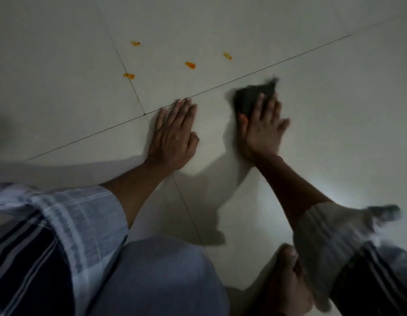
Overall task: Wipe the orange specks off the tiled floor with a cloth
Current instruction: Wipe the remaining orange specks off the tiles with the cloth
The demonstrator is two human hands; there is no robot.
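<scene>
Four orange specks (190,65) on pale tiled floor (334,110), beyond my hands, two of them along grout line (266,69) running away from me. Nothing between specks and hands. My knee (166,277) and bare foot (286,283) low in view. My left hand (175,137) flat on floor, fingers straight, tips at crossing grout line. My right hand (261,131) pressing dark cloth (252,96) to floor, fingers spread over it; blurred. Cloth well apart from specks. Striped sleeves (84,215) on both arms.
</scene>
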